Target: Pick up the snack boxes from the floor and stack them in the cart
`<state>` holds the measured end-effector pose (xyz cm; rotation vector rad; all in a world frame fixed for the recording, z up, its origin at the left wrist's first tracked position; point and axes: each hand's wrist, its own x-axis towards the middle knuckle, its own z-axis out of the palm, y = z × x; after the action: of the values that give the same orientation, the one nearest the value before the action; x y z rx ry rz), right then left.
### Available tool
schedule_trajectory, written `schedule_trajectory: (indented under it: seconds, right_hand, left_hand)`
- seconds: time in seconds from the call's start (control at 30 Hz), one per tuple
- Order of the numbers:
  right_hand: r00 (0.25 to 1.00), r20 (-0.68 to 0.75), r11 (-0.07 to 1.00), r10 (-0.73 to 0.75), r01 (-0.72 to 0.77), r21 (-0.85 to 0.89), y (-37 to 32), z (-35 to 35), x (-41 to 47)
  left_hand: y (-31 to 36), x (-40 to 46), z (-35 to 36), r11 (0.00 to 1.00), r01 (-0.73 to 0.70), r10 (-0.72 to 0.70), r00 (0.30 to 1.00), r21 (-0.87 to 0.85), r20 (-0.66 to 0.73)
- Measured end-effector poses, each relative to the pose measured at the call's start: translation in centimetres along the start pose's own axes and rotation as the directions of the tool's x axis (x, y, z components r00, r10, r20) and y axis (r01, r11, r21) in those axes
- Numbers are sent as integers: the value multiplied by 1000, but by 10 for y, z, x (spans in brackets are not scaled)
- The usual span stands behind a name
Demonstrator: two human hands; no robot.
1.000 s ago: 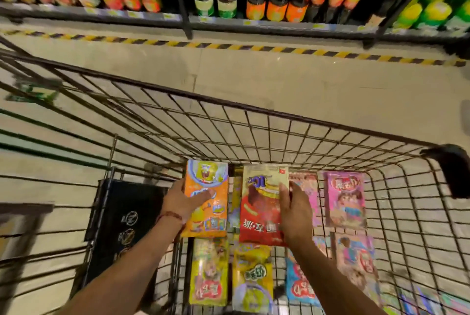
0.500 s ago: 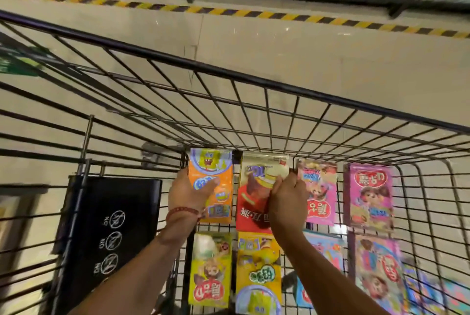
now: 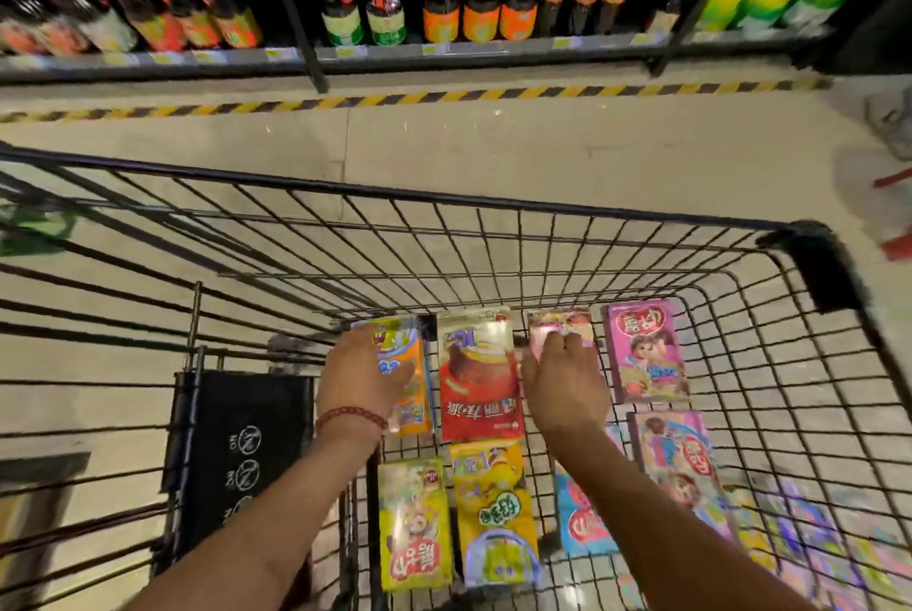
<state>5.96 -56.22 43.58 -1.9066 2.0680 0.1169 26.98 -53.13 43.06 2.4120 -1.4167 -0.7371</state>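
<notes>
Red box (image 3: 478,383) between both hands.

shelf (image 3: 296,55): sauce bottles (image 3: 476,3) (orange caps) | floor: hazard tape (image 3: 444,98)

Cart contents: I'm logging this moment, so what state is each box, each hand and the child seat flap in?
Cart: holds boxes lying flat.
Orange box: flat, under the left hand.
Red box: flat, no hand on it.
Pink box: flat, under the right hand.
Purple box: flat, untouched.
Left hand: resting on the orange box.
Right hand: fingers on the pink box.
Black seat flap: folded shut.
</notes>
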Motion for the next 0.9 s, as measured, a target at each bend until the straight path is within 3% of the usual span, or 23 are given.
schedule_trajectory:
  seconds: [0.17,0.3,0.37,0.53,0.8,0.9]
  right_hand:
    - [998,-57,992,-28,21,-121,32,-58,-24]
    - [977,-199,981,-81,43,-189,72,-102,-49]
    - [951,-276,965,-138,67,-253,96,-126,-64]
    - [899,-431,969,-74,-37,-244,163,-168,-110]
    - [821,-529,941,213,-318,-114,330,-173,-248]
    - [793,-533,912,296,-401,-90,387,-149,-313]
  left_hand:
    - [68,-28,-44,934,-332,325,943,132,72]
    - [136,-59,-61,782,-573,562,818,246,121]
    - [172,-78,-60,696,-669,674,734,262,81]
    - [257,-142,-49,520,-787,782,595,332,185]
    - [353,-310,31,138,-926,916,254,350,312]
    - [366,-377,71,87,-948,893,210,306,397]
